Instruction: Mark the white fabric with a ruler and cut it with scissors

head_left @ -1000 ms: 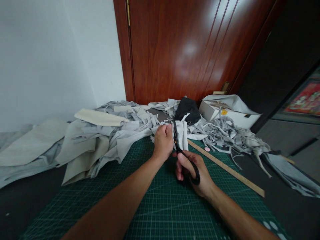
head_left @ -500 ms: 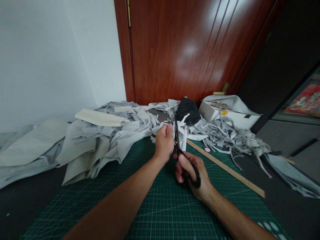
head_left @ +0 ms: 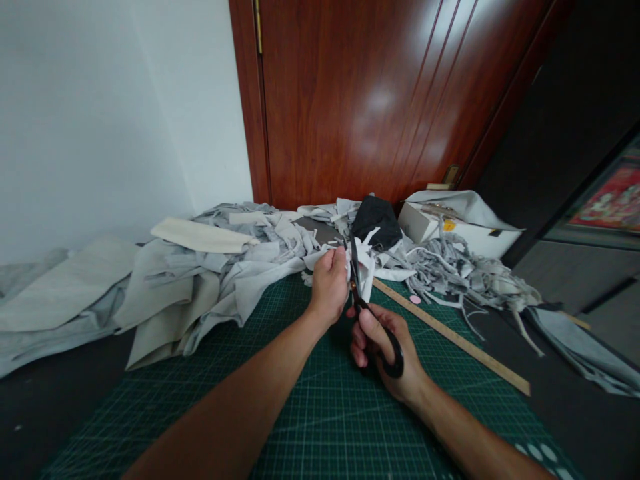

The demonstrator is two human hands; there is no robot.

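Black-handled scissors (head_left: 354, 285) are in my right hand (head_left: 390, 340), with the thumb and fingers through the loops. Their blades point away from me and stand slightly apart beside my left hand (head_left: 331, 283). My left hand is closed in a pinch on a piece of white fabric (head_left: 367, 270), cut into strips at its far end, which hangs behind and to the right of the blades. Most of the held edge is hidden by my left fingers. Both hands are above a green cutting mat (head_left: 320, 413).
A wooden ruler (head_left: 450, 337) lies slantwise on the mat, near a pink disc (head_left: 415, 299). Pale fabric pieces (head_left: 200, 267) heap up at the left. Behind are a black cloth (head_left: 377, 221) and a white box (head_left: 463, 233); tangled grey strips (head_left: 445, 267) lie before it. A wooden door (head_left: 350, 100) stands beyond.
The hands stay almost in place. The scissor blades have shifted slightly, and the white fabric strip beside them has swung to a slant.
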